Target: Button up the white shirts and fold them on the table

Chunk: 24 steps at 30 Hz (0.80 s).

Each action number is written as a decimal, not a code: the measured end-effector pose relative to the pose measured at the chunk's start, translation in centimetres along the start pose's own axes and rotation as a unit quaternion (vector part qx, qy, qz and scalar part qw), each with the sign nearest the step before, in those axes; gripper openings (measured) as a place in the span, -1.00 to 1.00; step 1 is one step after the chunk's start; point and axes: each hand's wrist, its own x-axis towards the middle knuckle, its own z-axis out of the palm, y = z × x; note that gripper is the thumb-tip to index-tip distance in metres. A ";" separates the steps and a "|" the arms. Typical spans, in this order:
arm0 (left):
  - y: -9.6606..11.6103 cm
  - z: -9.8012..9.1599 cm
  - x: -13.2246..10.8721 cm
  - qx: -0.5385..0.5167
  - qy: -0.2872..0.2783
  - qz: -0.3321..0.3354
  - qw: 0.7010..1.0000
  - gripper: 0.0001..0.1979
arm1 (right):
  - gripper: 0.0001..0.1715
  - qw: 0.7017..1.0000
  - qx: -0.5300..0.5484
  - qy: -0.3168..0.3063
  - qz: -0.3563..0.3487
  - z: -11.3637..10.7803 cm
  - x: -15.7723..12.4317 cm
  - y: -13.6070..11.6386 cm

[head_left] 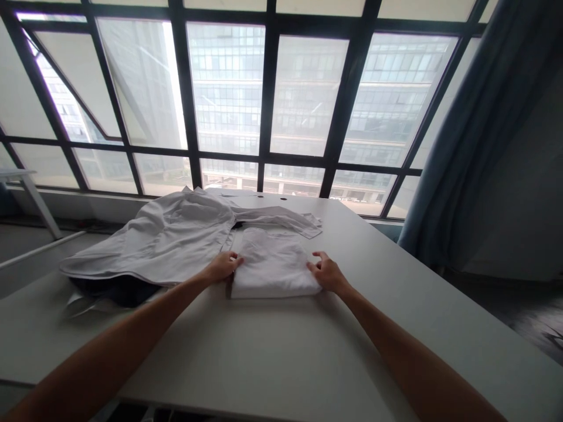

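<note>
A folded white garment [272, 266] lies as a neat rectangle on the white table [281, 351]. My left hand [223, 266] rests against its left edge, fingers together and pressing on the fabric. At the right edge, my right hand [326, 272] touches the cloth with curled fingers. Neither hand lifts it. A loose white shirt [167, 237] is spread out just left of and behind the folded piece, and one of its sleeves [285, 221] reaches across behind it.
A dark garment [118, 290] lies under the loose shirt near the table's left edge. Large windows [268, 105] stand behind the table. A blue curtain [479, 135] hangs at the right. Another table's leg [37, 202] shows at far left.
</note>
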 end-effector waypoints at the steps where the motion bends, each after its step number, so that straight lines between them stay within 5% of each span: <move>1: 0.1 -0.2 -0.2 -0.005 -0.004 -0.004 1.000 -0.52 | -0.49 1.000 0.015 -0.019 0.010 -0.2 -0.1 0.0; 6: 0.3 -1.4 -2.5 0.004 -0.129 -0.009 0.992 -0.08 | -0.30 0.972 0.107 -0.201 0.062 -2.2 -1.6 0.4; 11: 0.3 -1.4 -3.2 0.041 -0.140 0.000 0.989 -0.09 | -0.31 0.968 0.115 -0.219 0.051 -3.0 -2.1 0.9; 15: 0.4 -1.3 -3.5 0.148 -0.154 0.013 0.977 -0.13 | -0.40 0.967 -0.004 -0.251 0.045 -3.0 -2.3 0.4; 17: 0.8 -1.1 -4.0 0.246 -0.089 0.071 0.963 -0.26 | -0.41 0.973 -0.095 -0.210 0.015 -3.1 -2.7 -0.1; 20: 1.7 0.2 -4.6 0.332 0.055 0.220 0.916 -0.58 | -0.47 0.980 -0.177 -0.034 -0.078 -2.2 -3.4 -1.5; 22: 2.0 1.8 -4.5 0.316 0.072 0.332 0.886 -0.58 | -0.50 0.968 -0.180 0.050 -0.170 -0.7 -3.7 -2.6; 24: 1.9 3.5 -4.0 0.294 0.029 0.418 0.859 -0.51 | -0.41 0.947 -0.176 0.038 -0.267 1.4 -3.9 -3.2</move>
